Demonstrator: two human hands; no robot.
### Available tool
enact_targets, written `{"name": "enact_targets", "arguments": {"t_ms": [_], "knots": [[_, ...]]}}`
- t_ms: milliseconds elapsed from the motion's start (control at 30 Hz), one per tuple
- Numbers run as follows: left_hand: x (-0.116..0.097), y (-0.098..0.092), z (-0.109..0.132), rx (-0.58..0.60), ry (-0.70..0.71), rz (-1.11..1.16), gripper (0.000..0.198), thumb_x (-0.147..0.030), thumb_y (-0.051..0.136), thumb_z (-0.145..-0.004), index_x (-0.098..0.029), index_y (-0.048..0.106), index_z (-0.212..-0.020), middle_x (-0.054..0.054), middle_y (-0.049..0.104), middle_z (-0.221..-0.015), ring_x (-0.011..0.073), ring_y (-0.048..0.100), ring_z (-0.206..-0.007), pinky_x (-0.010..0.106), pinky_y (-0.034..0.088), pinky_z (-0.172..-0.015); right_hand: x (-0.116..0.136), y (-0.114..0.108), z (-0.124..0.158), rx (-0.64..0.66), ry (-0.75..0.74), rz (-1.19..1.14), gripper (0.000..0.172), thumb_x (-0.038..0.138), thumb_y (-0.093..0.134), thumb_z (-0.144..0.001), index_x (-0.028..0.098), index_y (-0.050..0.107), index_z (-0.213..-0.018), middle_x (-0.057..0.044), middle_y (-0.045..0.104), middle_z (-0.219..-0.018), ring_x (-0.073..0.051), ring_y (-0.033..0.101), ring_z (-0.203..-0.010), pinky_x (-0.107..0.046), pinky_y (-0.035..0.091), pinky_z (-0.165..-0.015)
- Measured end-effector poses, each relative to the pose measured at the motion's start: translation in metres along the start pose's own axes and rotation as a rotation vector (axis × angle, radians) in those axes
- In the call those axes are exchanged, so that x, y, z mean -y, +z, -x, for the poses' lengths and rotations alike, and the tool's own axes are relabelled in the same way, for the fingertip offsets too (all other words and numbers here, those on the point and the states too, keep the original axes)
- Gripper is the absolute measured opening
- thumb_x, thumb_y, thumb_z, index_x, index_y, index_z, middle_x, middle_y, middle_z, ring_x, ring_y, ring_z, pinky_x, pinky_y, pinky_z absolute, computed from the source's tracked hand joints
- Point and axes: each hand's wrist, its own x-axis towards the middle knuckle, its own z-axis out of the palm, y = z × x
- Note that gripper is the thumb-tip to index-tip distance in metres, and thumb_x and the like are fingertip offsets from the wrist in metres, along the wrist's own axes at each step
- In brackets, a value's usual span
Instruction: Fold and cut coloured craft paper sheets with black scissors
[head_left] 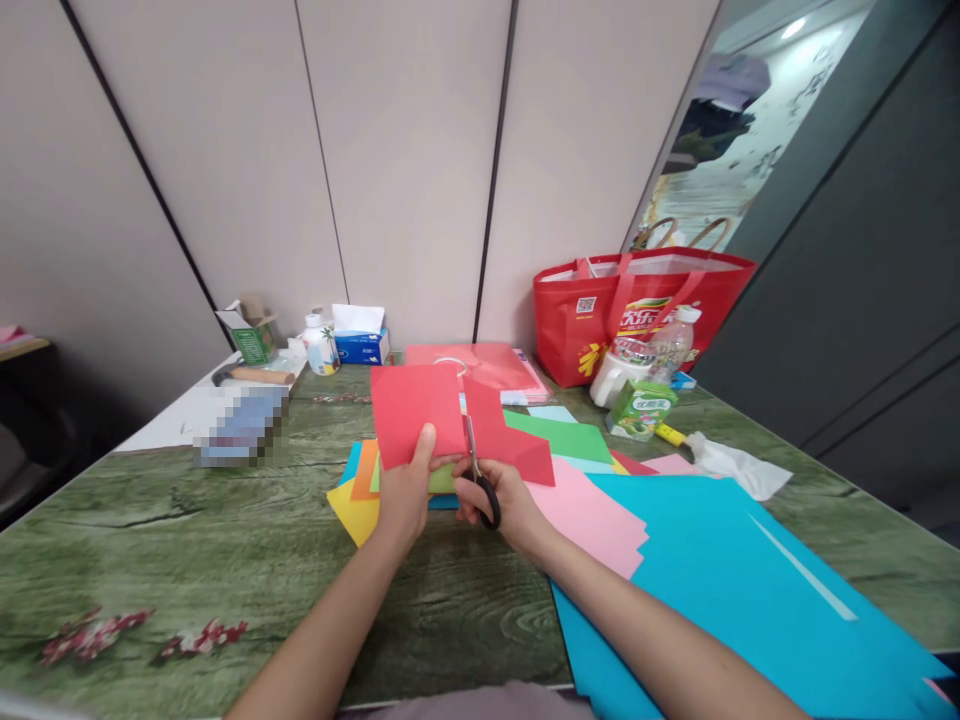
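Note:
My left hand [409,490] grips a sheet of red paper [416,405] by its lower edge, thumb on top and fingers hidden behind it. In my right hand [510,500] is a pair of scissors [489,502] with black handles, its blades pointing away from me in a cut in the red paper. The piece right of the cut [499,430] leans over the back of my right hand. Below the hands lie sheets of yellow paper [352,512], orange paper [365,470] and blue, partly covered.
Large blue sheets [712,560] and pink paper [592,510] lie to the right. A red bag [562,320], a plastic bottle [675,345] and a green box [641,408] stand behind. Back left are a hammer [259,375], a tissue box [362,347] and a white bottle [321,345].

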Motion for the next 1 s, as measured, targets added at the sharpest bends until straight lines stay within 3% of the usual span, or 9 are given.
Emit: {"name": "enact_targets", "arguments": {"t_ms": [200, 433, 500, 667, 733, 800, 900, 967, 1000], "knots": [[0.004, -0.004, -0.003, 0.043, -0.052, -0.036, 0.034, -0.024, 0.078, -0.051, -0.011, 0.062, -0.078, 0.006, 0.069, -0.079, 0.0186, 0.065, -0.068, 0.03, 0.053, -0.064, -0.002, -0.001, 0.0, 0.042, 0.034, 0.003, 0.034, 0.046, 0.068, -0.066, 0.017, 0.054, -0.078, 0.008, 0.049, -0.044, -0.009, 0.045, -0.039, -0.023, 0.039, -0.046], [0.008, -0.008, -0.018, -0.181, 0.03, 0.009, 0.039, -0.016, 0.078, -0.046, -0.011, 0.063, -0.082, 0.003, 0.068, -0.077, 0.0137, 0.062, -0.059, 0.029, 0.053, -0.058, 0.005, -0.009, 0.0, 0.251, 0.055, 0.077, 0.034, 0.04, 0.07, -0.066, 0.015, 0.055, -0.084, 0.005, 0.058, -0.051, -0.008, 0.049, -0.042, -0.021, 0.038, -0.044], [0.005, -0.009, -0.019, -0.168, 0.042, 0.046, 0.044, -0.014, 0.077, -0.046, -0.012, 0.062, -0.087, 0.004, 0.069, -0.078, 0.0142, 0.063, -0.06, 0.03, 0.055, -0.06, 0.009, -0.013, -0.003, 0.164, -0.014, 0.036, 0.032, 0.041, 0.068, -0.068, 0.016, 0.055, -0.085, 0.005, 0.056, -0.049, -0.009, 0.05, -0.042, -0.022, 0.039, -0.045], [0.004, -0.009, -0.012, 0.123, -0.15, -0.109, 0.035, -0.018, 0.076, -0.05, -0.009, 0.063, -0.081, 0.005, 0.068, -0.063, 0.0176, 0.064, -0.05, 0.031, 0.056, -0.053, 0.013, -0.027, -0.015, -0.374, -0.201, -0.113, 0.037, 0.043, 0.069, -0.067, 0.018, 0.054, -0.089, 0.004, 0.059, -0.06, -0.012, 0.058, -0.056, -0.026, 0.047, -0.06], [0.006, -0.008, -0.007, 0.223, -0.223, -0.176, 0.031, -0.017, 0.078, -0.049, -0.007, 0.064, -0.075, 0.007, 0.067, -0.055, 0.0192, 0.061, -0.043, 0.031, 0.053, -0.045, 0.01, -0.032, -0.019, -0.434, -0.139, -0.107, 0.045, 0.043, 0.074, -0.06, 0.019, 0.053, -0.091, 0.002, 0.062, -0.066, -0.013, 0.06, -0.059, -0.026, 0.048, -0.06], [0.01, -0.007, -0.004, 0.333, -0.249, -0.262, 0.026, -0.019, 0.077, -0.051, -0.007, 0.066, -0.07, 0.009, 0.066, -0.052, 0.0202, 0.061, -0.041, 0.031, 0.052, -0.043, 0.007, -0.036, -0.022, -0.399, -0.06, -0.085, 0.049, 0.043, 0.077, -0.054, 0.019, 0.053, -0.089, 0.003, 0.062, -0.063, -0.014, 0.059, -0.055, -0.026, 0.047, -0.054], [0.018, -0.009, -0.007, 0.476, -0.104, -0.49, 0.021, -0.026, 0.07, -0.064, -0.011, 0.066, -0.077, 0.009, 0.07, -0.062, 0.0212, 0.065, -0.052, 0.033, 0.054, -0.05, 0.003, -0.043, -0.025, -0.407, -0.054, 0.052, 0.046, 0.046, 0.073, -0.056, 0.017, 0.054, -0.087, 0.003, 0.06, -0.057, -0.014, 0.055, -0.049, -0.025, 0.044, -0.048], [0.023, -0.013, -0.014, 0.493, 0.166, -0.693, 0.02, -0.03, 0.063, -0.072, -0.014, 0.065, -0.084, 0.009, 0.071, -0.075, 0.0218, 0.067, -0.068, 0.035, 0.055, -0.063, 0.004, -0.054, -0.029, -0.533, -0.086, 0.293, 0.044, 0.046, 0.065, -0.063, 0.015, 0.056, -0.092, 0.001, 0.06, -0.057, -0.014, 0.054, -0.049, -0.025, 0.042, -0.048], [0.025, -0.015, -0.017, 0.479, 0.221, -0.745, 0.018, -0.029, 0.064, -0.072, -0.015, 0.065, -0.082, 0.009, 0.071, -0.079, 0.0228, 0.067, -0.075, 0.038, 0.054, -0.071, 0.006, -0.061, -0.031, -0.629, -0.081, 0.476, 0.044, 0.046, 0.061, -0.066, 0.014, 0.057, -0.095, 0.001, 0.061, -0.057, -0.015, 0.054, -0.049, -0.025, 0.041, -0.048]]}}
